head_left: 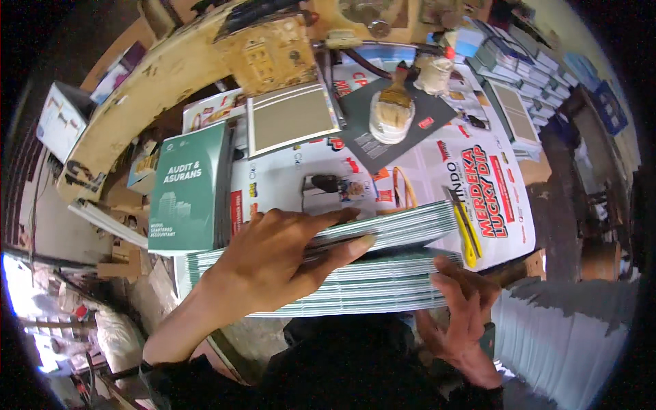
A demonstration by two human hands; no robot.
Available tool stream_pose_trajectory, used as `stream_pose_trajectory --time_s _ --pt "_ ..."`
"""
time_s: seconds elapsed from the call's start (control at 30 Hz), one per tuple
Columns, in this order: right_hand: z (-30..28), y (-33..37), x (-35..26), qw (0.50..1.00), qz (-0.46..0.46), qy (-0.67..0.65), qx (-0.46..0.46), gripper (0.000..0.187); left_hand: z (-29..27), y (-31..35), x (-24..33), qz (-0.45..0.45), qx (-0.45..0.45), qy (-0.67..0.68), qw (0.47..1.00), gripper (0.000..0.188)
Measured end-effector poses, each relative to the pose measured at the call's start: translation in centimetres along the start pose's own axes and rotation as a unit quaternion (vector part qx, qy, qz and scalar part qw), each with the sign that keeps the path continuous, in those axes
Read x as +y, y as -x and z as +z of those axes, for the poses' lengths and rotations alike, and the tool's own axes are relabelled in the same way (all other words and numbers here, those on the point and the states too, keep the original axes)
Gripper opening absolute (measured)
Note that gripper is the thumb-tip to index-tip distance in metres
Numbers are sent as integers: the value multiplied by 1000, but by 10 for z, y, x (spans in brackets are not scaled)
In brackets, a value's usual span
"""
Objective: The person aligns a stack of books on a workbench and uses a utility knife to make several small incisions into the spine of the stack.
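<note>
Across the near side of the table lie bundles of books with green-and-white striped edges. My left hand (273,256) reaches over them from the left. Its thumb presses the near side of the far bundle (403,224), and its index finger lies along the far side, so the bundle sits in its grip. A dark gap parts this bundle from the near bundle (383,292). Around the right end of the near bundle curls my right hand (465,301), fingers on top and thumb lower down. A yellow cutter knife (466,232) rests just beyond the bundles' right end.
Green-covered books (188,191) stand piled at the left. Farther back are a grey-brown board (294,119), a dark sheet (362,140) and a brush (395,96) on a white tub (391,126). Printed poster paper (424,160) covers the table. Many book stacks (523,65) fill the back right.
</note>
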State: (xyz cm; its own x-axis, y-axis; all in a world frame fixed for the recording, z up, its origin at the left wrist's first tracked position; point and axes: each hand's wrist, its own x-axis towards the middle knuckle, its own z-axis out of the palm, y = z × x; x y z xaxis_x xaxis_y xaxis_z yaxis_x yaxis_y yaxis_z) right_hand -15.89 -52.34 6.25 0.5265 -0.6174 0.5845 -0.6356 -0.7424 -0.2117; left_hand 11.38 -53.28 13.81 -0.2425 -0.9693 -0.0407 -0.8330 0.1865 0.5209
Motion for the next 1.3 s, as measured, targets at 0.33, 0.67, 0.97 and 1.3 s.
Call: stream_pose_trajectory --time_s 0.33,0.67,0.97,1.3 --pt "-7 -42 -22 993 57 50 -93 77 -4 20 -13 -60 -11 -19 998 52" --pt "-4 -45 -16 992 77 40 -88 72 -16 148 -78 -49 130 141 980 137" --pt "1 -50 -21 994 85 37 -63 63 81 135 -86 -96 345 216 908 126" --pt "0 -50 -21 994 77 28 -72 55 91 137 -97 -94 334 42 937 121"
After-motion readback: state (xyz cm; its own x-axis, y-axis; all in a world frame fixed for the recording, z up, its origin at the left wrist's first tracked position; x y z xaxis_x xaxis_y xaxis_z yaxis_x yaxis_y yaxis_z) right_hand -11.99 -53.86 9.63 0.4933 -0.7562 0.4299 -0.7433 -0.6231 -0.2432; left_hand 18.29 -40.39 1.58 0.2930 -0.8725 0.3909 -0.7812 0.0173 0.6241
